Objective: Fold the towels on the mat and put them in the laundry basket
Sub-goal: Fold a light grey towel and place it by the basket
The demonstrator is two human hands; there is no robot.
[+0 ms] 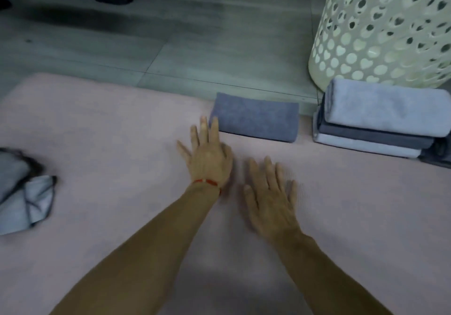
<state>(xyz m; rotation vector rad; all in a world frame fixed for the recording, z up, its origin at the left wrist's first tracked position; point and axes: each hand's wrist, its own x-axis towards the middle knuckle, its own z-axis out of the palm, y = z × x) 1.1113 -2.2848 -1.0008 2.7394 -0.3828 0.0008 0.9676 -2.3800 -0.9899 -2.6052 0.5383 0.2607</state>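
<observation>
A: Hands first. Right hand [271, 200] flat, fingers spread wide, palm down on the pink mat [102, 124], holding nothing. Left hand [207, 153] same, fingers straight and empty, red string bracelet [207, 182] on the wrist. Both blurred.

B: Where relative to the dark grey folded towel [256, 117]?

A: Right hand on the near side of it, apart. Left hand closer, fingertips just beside its left end; can't tell if touching.

B: Other towels?

A: Unfolded light blue towel [22, 192], crumpled, well left of the folded one and nearer. Stack of folded towels [375, 124] just right of it. Perforated cream laundry basket [380, 29] beyond the stack, on the grey floor [170, 46].

B: Step?

A: Looks like one fold is done, next pickup pending. My guess: reach for the crumpled one, spread it flat, match corners before folding, smooth each crease with flat palms. Stack isn't in the basket yet.

B: Risk?

A: Knocking the finished fold open while reaching.
</observation>
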